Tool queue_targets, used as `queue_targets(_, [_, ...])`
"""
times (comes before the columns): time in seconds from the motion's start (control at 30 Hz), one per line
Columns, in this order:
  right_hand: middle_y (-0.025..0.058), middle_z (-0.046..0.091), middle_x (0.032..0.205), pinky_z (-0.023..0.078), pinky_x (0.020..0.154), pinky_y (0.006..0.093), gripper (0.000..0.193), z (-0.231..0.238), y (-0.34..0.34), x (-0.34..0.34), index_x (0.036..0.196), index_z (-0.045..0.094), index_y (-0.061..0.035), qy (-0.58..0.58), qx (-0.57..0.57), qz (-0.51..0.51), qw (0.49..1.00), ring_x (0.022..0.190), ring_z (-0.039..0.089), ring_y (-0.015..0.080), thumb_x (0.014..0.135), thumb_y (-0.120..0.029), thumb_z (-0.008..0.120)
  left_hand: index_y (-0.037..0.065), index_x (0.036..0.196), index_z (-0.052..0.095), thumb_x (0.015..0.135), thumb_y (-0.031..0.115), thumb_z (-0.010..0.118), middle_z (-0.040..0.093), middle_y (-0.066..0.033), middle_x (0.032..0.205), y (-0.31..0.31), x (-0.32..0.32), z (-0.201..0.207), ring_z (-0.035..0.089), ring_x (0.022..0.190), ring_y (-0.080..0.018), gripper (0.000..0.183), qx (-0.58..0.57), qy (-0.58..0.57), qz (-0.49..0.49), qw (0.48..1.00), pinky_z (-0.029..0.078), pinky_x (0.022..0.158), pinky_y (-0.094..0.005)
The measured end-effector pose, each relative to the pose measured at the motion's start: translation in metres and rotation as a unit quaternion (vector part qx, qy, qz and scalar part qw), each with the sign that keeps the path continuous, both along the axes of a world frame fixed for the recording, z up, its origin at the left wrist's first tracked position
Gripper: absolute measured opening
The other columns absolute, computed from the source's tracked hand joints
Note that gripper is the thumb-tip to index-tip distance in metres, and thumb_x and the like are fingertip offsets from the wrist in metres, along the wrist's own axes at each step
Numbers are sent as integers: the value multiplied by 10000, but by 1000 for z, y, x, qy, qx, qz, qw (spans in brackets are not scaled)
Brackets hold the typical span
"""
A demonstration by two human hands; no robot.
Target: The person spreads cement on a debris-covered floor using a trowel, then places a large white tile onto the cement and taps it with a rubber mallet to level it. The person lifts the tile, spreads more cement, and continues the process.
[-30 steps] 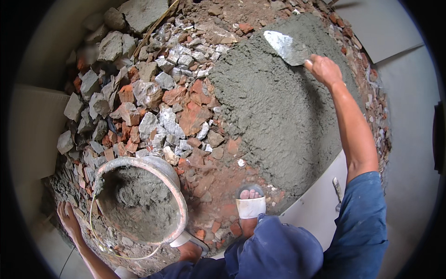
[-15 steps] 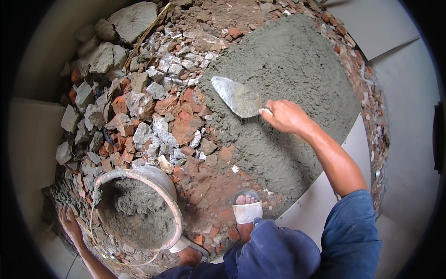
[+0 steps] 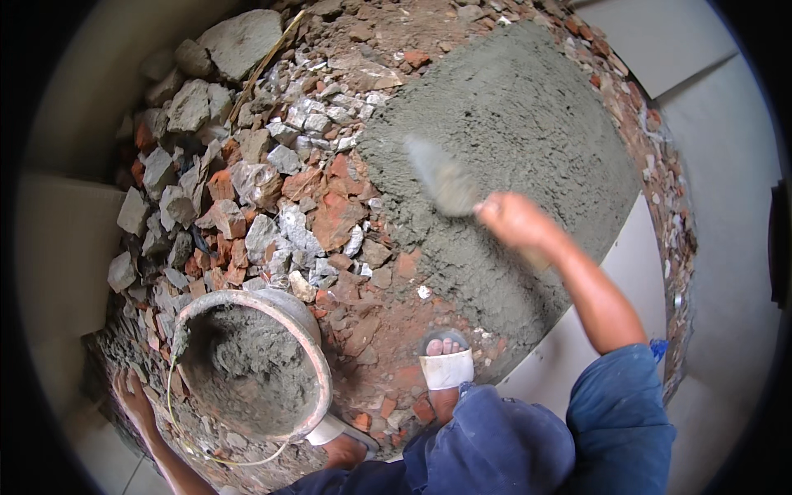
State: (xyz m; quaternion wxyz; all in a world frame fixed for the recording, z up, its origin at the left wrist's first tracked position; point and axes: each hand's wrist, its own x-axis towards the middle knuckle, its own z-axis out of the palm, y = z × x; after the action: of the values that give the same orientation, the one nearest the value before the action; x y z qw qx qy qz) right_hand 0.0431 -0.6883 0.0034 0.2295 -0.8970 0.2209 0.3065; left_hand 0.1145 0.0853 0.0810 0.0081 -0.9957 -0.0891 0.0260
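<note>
Grey mortar bed [image 3: 528,140] lies far right; trowel [image 3: 441,180] gripped by closed right hand [image 3: 516,221], blade pointed far-left. Bucket [image 3: 252,367] near left, left hand [image 3: 132,396] spread flat beside it, nothing held.

I wore dark blue work clothes: a short sleeve [image 3: 619,412] of faded blue cloth ended just above my right elbow, creased and loose, and the same blue cloth covered my bent knee [image 3: 495,445]. My forearms were bare, without watch, band or glove. My right hand [image 3: 516,221] showed blurred; my left hand [image 3: 132,396] was ungloved too. On my feet were open sandals, the right sandal [image 3: 446,369] with one broad white strap across bare toes, both dusted with grit.
</note>
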Motion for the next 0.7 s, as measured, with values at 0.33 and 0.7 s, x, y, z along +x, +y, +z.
queue_targets(0.33, [211, 685, 898, 527, 717, 501, 341, -15, -76, -36, 940, 609, -23, -143, -250, -44, 957, 815, 668, 386, 896, -356, 554, -23, 1187, 604, 964, 306, 543, 547, -195, 1271, -16, 17, 3, 490, 1201, -342, 402, -26, -23, -41, 999, 365, 1036, -419])
queue_targets(0.7, [225, 646, 1134, 473, 931, 477, 432, -3, -148, -177, 1146, 642, -63, -16, -186, -445, 876, 1083, 609, 383, 888, -377, 498, 14, 1044, 709, 934, 283, 594, 655, -222, 1090, -56, 13, 23, 618, 1000, -351, 312, -67, -36, -65, 995, 488, 898, -447])
